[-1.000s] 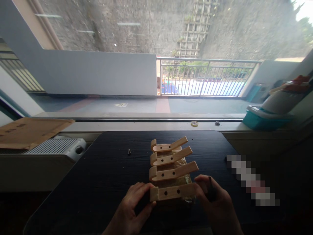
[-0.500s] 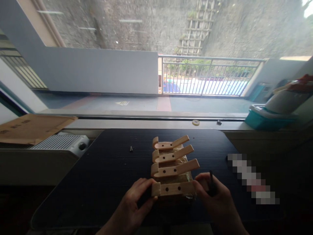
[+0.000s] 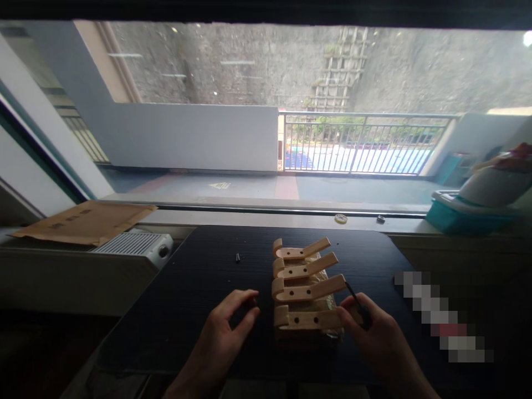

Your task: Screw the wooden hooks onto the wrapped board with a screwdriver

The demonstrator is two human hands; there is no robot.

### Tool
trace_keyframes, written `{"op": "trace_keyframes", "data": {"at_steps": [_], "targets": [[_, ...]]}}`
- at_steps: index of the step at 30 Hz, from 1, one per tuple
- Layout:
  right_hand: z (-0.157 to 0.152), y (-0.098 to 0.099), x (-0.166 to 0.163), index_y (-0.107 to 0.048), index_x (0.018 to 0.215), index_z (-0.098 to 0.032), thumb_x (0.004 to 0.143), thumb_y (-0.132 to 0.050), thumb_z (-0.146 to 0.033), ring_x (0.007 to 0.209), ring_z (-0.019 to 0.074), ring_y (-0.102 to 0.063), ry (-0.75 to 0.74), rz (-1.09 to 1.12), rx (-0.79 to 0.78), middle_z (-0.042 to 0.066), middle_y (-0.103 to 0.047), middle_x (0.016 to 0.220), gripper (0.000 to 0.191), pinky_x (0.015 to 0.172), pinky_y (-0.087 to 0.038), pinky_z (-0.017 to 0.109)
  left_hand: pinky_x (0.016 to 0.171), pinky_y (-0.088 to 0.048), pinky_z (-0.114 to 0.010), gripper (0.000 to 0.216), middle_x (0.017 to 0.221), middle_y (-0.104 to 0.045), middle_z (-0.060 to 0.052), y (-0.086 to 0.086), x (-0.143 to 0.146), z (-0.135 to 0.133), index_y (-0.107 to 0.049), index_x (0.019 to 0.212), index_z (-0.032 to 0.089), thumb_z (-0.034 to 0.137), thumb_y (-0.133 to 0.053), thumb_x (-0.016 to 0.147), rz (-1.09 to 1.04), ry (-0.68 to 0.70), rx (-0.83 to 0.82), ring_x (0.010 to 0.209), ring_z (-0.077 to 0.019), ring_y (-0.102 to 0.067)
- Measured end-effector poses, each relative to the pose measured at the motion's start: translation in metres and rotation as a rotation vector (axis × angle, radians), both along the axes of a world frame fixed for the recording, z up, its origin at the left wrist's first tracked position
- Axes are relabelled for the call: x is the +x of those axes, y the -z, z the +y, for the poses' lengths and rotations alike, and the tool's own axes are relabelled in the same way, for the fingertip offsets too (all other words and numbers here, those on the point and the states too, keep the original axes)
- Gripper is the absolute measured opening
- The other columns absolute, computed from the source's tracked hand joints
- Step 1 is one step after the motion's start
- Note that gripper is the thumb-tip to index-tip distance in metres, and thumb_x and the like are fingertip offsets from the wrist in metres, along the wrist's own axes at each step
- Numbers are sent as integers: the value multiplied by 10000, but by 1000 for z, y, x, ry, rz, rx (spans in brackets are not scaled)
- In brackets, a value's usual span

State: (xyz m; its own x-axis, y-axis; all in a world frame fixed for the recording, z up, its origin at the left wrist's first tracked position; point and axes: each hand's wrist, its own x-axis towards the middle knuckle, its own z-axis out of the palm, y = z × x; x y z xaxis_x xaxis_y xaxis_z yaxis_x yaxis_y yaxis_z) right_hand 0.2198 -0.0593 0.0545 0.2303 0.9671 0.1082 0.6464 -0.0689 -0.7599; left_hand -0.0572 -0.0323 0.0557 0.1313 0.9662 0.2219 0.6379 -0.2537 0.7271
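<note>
Several pale wooden hooks (image 3: 307, 290), each with two dark holes, lie side by side across a block wrapped in shiny tape (image 3: 326, 305). My left hand (image 3: 228, 321) is just left of the nearest wooden hook (image 3: 306, 320), thumb and fingers apart, with nothing visible between them. At that hook's right end, my right hand (image 3: 372, 324) has its thumb and fingertips close against the wood, seemingly touching it. A dark, slim tool with a thin shaft (image 3: 353, 295) is tucked in my right hand, pointing up and left; its exact kind is unclear.
The black table (image 3: 178, 310) bears small dark screws (image 3: 238, 257) at left. On the sill behind are a tape roll (image 3: 341, 218) and a small metallic item (image 3: 380, 219). A brown envelope (image 3: 87, 221) and teal box (image 3: 469, 216) flank the window.
My left hand has let go of the nearest hook's left end and moved away left. The dark tool in my right hand now leans left. The whole view has shifted.
</note>
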Motion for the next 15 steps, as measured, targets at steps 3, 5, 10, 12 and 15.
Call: {"op": "trace_keyframes", "data": {"at_steps": [3, 5, 10, 12, 15], "targets": [[0, 3, 3, -578, 780, -236, 780, -489, -541, 597, 179, -602, -2, -47, 1, 0, -668, 656, 318, 524, -403, 253, 850, -474, -253, 268, 979, -678, -33, 3, -26, 36, -643, 962, 212, 355, -442, 859, 200, -315, 39, 944, -171, -629], [0, 4, 3, -586, 789, -238, 780, -484, -551, 580, 178, -599, -4, -63, 10, -5, -667, 644, 329, 513, -397, 253, 825, -470, -284, 260, 955, -682, -66, 9, -40, 64, -652, 932, 180, 304, -442, 844, 269, -406, 2, 906, -197, -637], [-1, 4, 2, -590, 789, -240, 766, -489, -569, 613, 179, -615, 15, -38, 15, -9, -673, 658, 344, 511, -392, 243, 735, -468, -308, 215, 867, -691, -48, 24, -51, 111, -667, 916, 204, 309, -530, 788, 409, -398, -112, 833, -217, -645], [-1, 4, 1, -587, 771, -241, 767, -487, -558, 602, 173, -609, 24, -34, 14, -17, -662, 640, 332, 517, -390, 240, 752, -459, -314, 296, 908, -678, -44, 26, -50, 120, -634, 1054, 227, 269, -542, 776, 462, -365, -124, 869, -212, -633], [0, 3, 1, -583, 771, -243, 773, -479, -551, 583, 165, -594, 16, -49, -7, -27, -643, 616, 324, 531, -388, 241, 799, -443, -329, 401, 980, -652, -53, 26, -49, 125, -581, 1169, 250, 241, -544, 770, 534, -312, -126, 956, -217, -603]]}}
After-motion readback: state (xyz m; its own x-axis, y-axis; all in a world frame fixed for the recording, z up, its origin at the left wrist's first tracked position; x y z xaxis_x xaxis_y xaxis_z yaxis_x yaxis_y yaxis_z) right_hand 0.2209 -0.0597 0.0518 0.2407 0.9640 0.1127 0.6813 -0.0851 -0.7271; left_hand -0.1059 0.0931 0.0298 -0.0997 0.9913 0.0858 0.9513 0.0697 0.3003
